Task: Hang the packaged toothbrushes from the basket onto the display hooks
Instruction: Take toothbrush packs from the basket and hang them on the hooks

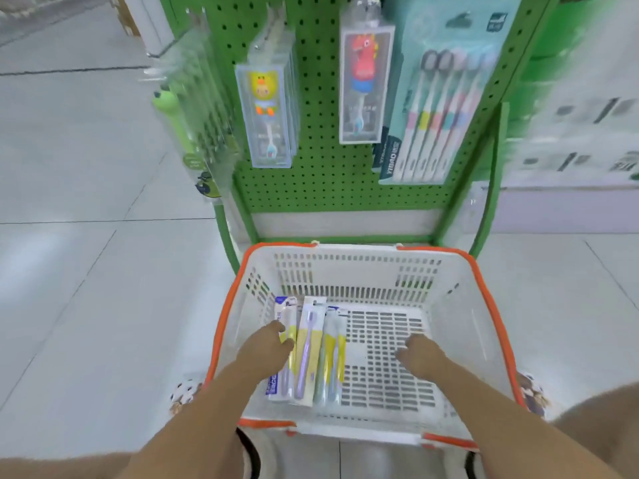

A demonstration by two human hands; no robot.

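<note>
Nearest the viewer, both forearms reach down into a white basket (449, 299) with an orange rim, standing on the tiled floor (86, 288). Left hand (268, 350): its fingers (281, 345) lie on the leftmost of the packaged toothbrushes (309, 354); whether they pinch the pack or only touch it cannot be told through the motion blur. Right hand (420, 356): held over the slotted basket floor, fingers loosely bent and holding nothing, well apart from the packs on their right side.

The packs, roughly three or four, lie flat and side by side on the left part of the basket floor, directly under and just right of the left fingers. Each long axis runs away from the viewer toward the display, with the brush heads at the far end, beyond the fingertips, and the handles at the near end beside the wrist.

Beyond the basket's far wall stands a green pegboard display (321, 181). Hanging on it, from left of the fingers to right: blurred frog-topped packs (179, 122), a yellow duck children's brush box (266, 112), a red dinosaur brush box (366, 84), and a multi-brush card (446, 98). All hang upright with long axes vertical.
</note>
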